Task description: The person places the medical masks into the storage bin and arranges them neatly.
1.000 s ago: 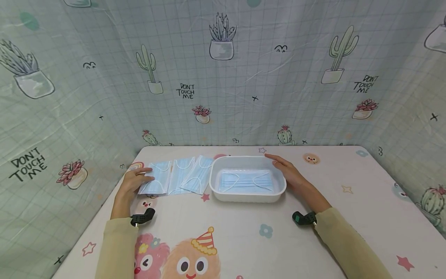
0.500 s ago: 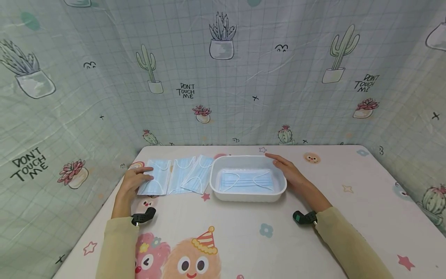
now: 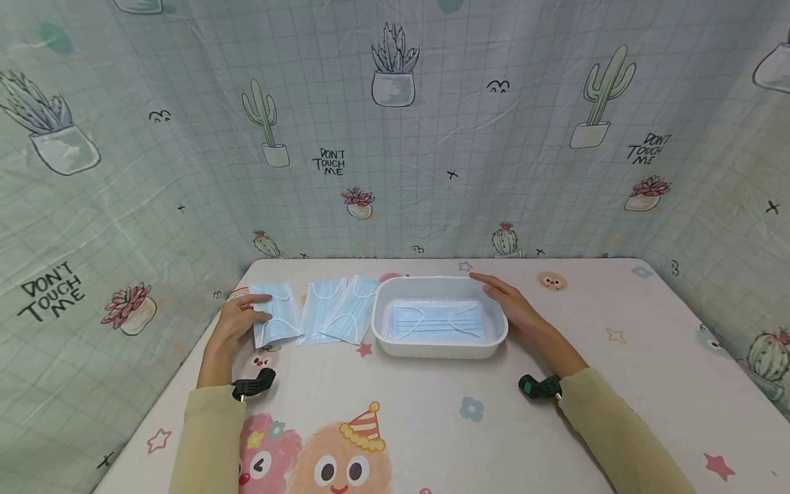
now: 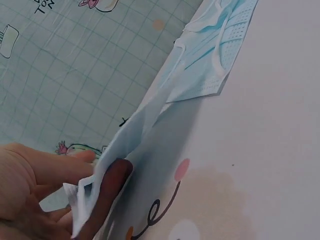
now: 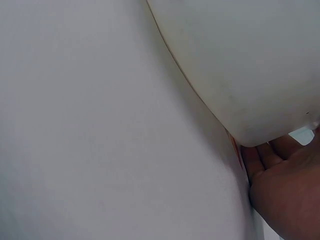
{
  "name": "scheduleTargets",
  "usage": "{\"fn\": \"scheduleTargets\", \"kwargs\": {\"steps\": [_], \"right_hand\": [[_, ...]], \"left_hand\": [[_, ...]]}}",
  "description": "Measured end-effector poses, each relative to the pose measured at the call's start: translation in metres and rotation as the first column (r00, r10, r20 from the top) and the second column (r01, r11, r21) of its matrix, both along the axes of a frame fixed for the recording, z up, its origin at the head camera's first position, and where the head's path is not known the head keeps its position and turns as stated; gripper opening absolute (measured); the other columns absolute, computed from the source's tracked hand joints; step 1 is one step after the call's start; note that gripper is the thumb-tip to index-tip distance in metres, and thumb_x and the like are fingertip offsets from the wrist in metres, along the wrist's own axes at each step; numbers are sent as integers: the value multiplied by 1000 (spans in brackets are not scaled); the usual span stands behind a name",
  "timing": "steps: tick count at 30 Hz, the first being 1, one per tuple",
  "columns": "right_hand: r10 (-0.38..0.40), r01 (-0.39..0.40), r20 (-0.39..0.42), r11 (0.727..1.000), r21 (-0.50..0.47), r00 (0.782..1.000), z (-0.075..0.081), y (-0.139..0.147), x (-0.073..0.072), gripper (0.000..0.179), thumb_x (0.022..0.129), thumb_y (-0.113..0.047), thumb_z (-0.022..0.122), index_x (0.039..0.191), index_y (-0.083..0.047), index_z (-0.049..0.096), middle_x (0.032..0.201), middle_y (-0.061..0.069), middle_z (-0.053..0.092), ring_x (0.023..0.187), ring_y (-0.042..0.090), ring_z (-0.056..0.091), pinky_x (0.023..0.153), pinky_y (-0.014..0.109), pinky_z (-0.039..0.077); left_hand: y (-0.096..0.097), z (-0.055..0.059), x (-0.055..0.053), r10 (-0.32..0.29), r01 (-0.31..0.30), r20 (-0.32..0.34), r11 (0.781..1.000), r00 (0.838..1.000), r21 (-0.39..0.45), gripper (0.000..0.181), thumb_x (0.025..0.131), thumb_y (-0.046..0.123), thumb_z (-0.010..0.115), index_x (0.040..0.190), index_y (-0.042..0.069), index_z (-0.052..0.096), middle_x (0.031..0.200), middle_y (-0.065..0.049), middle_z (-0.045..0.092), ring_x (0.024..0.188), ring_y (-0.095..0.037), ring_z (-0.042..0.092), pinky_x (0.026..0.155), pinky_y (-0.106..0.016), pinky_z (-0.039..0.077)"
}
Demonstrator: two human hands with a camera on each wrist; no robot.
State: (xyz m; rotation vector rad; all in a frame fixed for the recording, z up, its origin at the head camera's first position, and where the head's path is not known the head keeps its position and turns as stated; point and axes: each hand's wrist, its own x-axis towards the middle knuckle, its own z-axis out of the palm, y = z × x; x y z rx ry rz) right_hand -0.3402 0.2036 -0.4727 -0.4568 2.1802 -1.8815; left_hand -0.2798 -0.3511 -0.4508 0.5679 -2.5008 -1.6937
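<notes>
Well left of the white tub (image 3: 441,350), a blue face mask (image 3: 280,315) is pinched between the fingers of the left hand (image 3: 233,322). Just left of the tub, two overlapping masks (image 3: 324,312) are laid; inside it, another mask (image 3: 438,322) is held flat. The tub's right end is touched by the right hand (image 3: 515,312), its forefinger stretched straight. Behind the tub, "DON'T TOUCH ME" is printed on the backdrop (image 3: 395,151).

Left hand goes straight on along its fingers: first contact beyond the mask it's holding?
Probably the middle mask, next in line past the held mask. The left hand might clear it; height is hard to judge.
</notes>
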Motion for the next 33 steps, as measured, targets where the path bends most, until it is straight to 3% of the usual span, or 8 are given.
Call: {"fn": "scheduleTargets", "kwargs": {"steps": [5,10,15,25,33], "right_hand": [[1,-1,1,1000,4,1000,-1,0,-1,48,113,-24,35,161,-16,37,175,7,16,160,37,17,128,60,15],[6,-6,4,1000,-8,1000,-1,1,-1,48,114,-24,35,161,-15,37,175,6,16,161,36,16,128,60,15],[0,0,4,1000,-3,1000,-1,1,-2,48,113,-24,36,161,-15,38,175,6,16,161,36,16,128,60,14],[-4,4,16,1000,5,1000,0,0,-1,48,113,-25,36,161,-17,37,175,5,15,161,37,15,128,61,14],[-3,3,-1,1000,7,1000,-1,0,0,48,113,-24,35,161,-16,37,175,6,16,161,36,14,128,61,13]], "left_hand": [[1,-1,2,-7,7,53,1000,999,-7,56,90,1,67,145,2,57,171,-19,21,143,-34,35,112,-45,38],[-1,-1,1,-4,3,64,1000,998,18,53,90,2,66,143,1,60,173,-16,16,156,-37,24,124,-49,30],[-1,-1,0,2,-5,76,999,997,34,49,91,2,65,140,-1,61,174,-15,15,158,-38,22,127,-51,26],[0,1,1,-6,4,52,999,999,47,47,94,5,64,141,1,61,172,-16,21,151,-36,33,122,-49,34],[1,11,1,-1,1,10,1000,1000,-21,47,96,8,63,142,4,61,172,-12,23,156,-38,27,121,-56,34]]}}
